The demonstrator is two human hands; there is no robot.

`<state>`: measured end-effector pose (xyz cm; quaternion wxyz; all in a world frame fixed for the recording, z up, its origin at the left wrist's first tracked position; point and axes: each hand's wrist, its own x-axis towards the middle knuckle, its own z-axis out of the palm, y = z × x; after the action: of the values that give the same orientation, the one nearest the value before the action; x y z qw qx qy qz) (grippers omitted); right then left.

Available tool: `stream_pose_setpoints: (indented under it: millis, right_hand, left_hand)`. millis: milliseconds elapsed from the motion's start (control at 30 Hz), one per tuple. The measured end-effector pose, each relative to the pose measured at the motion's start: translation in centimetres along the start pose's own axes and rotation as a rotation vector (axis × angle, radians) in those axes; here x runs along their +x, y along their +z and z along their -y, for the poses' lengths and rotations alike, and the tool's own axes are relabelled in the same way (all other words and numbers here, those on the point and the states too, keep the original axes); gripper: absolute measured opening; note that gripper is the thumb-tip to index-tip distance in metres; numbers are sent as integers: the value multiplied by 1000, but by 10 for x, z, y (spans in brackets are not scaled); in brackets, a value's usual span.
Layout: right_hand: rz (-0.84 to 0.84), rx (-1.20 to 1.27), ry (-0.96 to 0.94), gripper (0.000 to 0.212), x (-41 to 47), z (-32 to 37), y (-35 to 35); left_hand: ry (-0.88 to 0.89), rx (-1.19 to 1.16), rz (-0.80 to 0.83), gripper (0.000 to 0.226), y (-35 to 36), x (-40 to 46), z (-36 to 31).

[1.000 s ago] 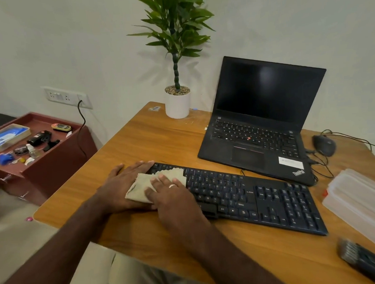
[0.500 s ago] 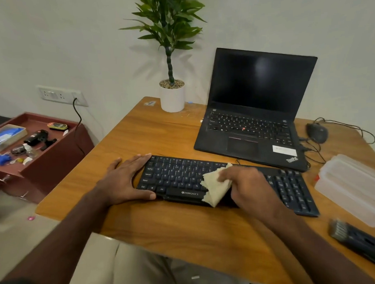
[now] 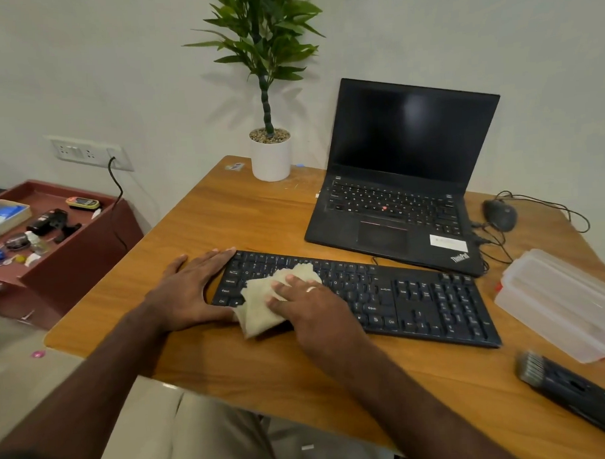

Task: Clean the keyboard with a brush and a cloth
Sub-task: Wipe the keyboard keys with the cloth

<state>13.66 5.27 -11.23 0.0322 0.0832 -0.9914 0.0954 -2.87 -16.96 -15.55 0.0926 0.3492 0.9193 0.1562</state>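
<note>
A black keyboard (image 3: 401, 294) lies across the wooden desk (image 3: 252, 217). My left hand (image 3: 189, 289) rests flat against the keyboard's left end, fingers straight, thumb along its front edge. My right hand (image 3: 311, 305) presses a pale crumpled cloth (image 3: 262, 304) onto the left part of the keys with fingers stretched over it. The cloth hangs over the keyboard's front edge. A black brush (image 3: 571, 391) with grey bristles lies on the desk at the near right, untouched.
An open black laptop (image 3: 396, 176) stands behind the keyboard. A potted plant (image 3: 270, 154) sits at the desk's back. A mouse (image 3: 499, 214) with cables and a clear plastic box (image 3: 564, 301) are on the right. A red side cabinet (image 3: 52, 240) with small items stands left.
My right hand has swept the cloth from the keyboard's left end to its middle and back toward the left. My left hand has stayed at the left end.
</note>
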Motion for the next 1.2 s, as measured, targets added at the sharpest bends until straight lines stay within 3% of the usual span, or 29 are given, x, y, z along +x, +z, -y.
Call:
stream_pose_setpoints:
  millis: [167,267,367,500,633,700,833,1200]
  right_hand:
    - [19,-13,139,58,-41,-48,-19]
    - [-80,1,217,50,-56,-78,-24]
    - [-255,226,370,37,-49,-93,-30]
    - [-440,501,573,36,-10,-86,-39]
    - [-602,381,391,35,22,-47,-25]
    - [-471,272,212,41,29,-24,-6]
    - [-34,42,-73,59,28,6,16]
    - [101,-32,-92,54,-9,-16,-13]
  left_hand:
    - [-13,-14,10,127,0,0,1]
    - [-21,-15,19,128,-1,0,-1]
    - [-21,-16,13,126,0,-1,-2]
    - [-28,-19,11,125,1,-1,0]
    - [-29,-16,14,125,1,-1,0]
    - [-26,-17,9,126,1,-1,-1]
    - [-27,5,-3,127,2,1,0]
    - [-37,-11,14,126,0,0,-1]
